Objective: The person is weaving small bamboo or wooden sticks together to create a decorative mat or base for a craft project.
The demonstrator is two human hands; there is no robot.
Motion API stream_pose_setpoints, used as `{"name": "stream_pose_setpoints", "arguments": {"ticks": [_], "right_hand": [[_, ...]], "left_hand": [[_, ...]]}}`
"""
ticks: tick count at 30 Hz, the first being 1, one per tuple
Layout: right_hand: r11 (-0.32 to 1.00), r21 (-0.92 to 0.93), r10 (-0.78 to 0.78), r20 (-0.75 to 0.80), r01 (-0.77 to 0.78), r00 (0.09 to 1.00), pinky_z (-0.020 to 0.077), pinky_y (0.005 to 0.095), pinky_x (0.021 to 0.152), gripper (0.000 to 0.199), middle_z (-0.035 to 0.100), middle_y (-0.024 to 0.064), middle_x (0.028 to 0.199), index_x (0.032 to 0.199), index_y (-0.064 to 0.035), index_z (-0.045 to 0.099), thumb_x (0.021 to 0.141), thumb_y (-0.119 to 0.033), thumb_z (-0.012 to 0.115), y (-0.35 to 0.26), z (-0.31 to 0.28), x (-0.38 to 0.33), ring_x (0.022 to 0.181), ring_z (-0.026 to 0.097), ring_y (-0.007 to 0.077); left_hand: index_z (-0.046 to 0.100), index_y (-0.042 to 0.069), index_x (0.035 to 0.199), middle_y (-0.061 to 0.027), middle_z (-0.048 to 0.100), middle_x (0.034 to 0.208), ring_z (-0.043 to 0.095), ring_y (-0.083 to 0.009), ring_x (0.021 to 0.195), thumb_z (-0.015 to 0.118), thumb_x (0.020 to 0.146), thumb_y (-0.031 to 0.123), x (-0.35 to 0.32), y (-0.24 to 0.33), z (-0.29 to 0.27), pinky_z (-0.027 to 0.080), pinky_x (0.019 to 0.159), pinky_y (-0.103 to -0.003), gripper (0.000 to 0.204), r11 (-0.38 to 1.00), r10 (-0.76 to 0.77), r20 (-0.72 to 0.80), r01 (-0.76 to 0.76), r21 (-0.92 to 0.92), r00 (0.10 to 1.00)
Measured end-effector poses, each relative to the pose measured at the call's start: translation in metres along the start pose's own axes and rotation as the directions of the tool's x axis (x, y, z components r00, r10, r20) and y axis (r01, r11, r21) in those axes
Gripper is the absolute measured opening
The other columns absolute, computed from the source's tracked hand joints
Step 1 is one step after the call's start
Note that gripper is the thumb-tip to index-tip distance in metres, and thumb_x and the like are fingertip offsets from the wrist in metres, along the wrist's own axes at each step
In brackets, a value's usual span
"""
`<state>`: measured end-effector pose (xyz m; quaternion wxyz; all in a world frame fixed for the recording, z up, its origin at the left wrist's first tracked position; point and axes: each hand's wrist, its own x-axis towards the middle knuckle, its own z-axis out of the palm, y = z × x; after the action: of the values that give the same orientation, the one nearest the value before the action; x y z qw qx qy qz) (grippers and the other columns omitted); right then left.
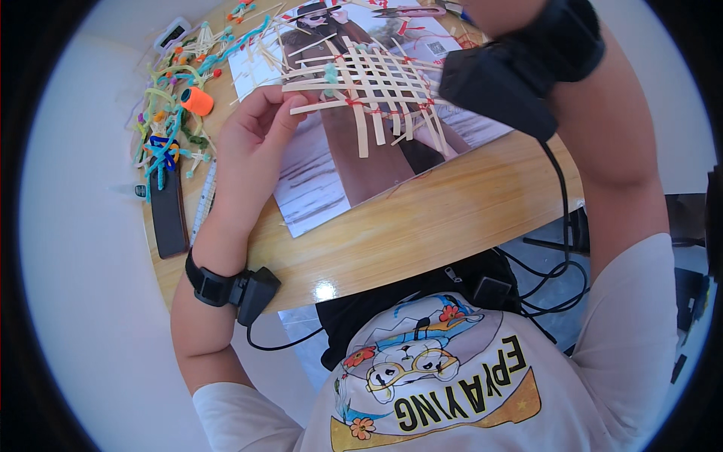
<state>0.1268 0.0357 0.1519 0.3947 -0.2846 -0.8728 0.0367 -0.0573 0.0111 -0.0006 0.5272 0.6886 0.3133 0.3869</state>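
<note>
My left hand (263,124) pinches the left ends of a woven lattice of pale flat strips (388,79) between thumb and fingers. Red thread ties the lattice at several crossings, and a small pale green bead-like piece (330,74) sits near its left side. Loose strip ends stick out below the weave. At the top edge, my right hand (501,13) is raised to the right of the lattice; the dark wrist device hides much of it, and its fingers cannot be made out. Under the lattice lies a large glossy printed sheet (301,203) with a picture of a figure in a dark hat.
Pipe-cleaner shapes, beads and thin sticks clutter the table's left side, with an orange thread spool (196,101) among them. A dark flat case (169,215) lies near the left edge. Scissors (410,12) rest at the far side. Black cables (565,203) hang from both wrist devices.
</note>
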Motion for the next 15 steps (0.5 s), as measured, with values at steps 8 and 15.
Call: {"name": "stream_pose_setpoints", "arguments": {"ticks": [8,15], "right_hand": [[0.843,0.064,0.498,0.28,-0.534,0.821,0.051,0.033,0.08,0.05,0.064,0.0222,0.106,0.133,0.0035,0.043,0.09,-0.019,0.055,0.0,-0.013,-0.034,0.092,0.064,0.0239],[0.634,-0.094,0.737,0.375,-0.767,0.563,0.0494,0.0239,0.07,0.032,0.066,0.0129,0.093,0.116,0.0043,0.053,0.095,-0.02,0.051,0.012,-0.004,-0.078,0.079,0.061,0.0151]], "left_hand": [[0.057,-0.002,0.101,-0.0073,0.065,0.103,0.058,-0.0107,0.097,0.053,0.095,0.011,-0.008,-0.001,-0.005,0.042,0.09,-0.025,0.015,0.992,-0.026,0.007,0.025,0.123,1.0],[0.059,-0.001,0.096,-0.0071,0.066,0.095,0.063,-0.012,0.085,0.061,0.089,0.009,-0.012,-0.009,-0.002,0.048,0.078,-0.025,0.013,0.992,0.046,-0.066,-0.037,0.123,0.997]]}}
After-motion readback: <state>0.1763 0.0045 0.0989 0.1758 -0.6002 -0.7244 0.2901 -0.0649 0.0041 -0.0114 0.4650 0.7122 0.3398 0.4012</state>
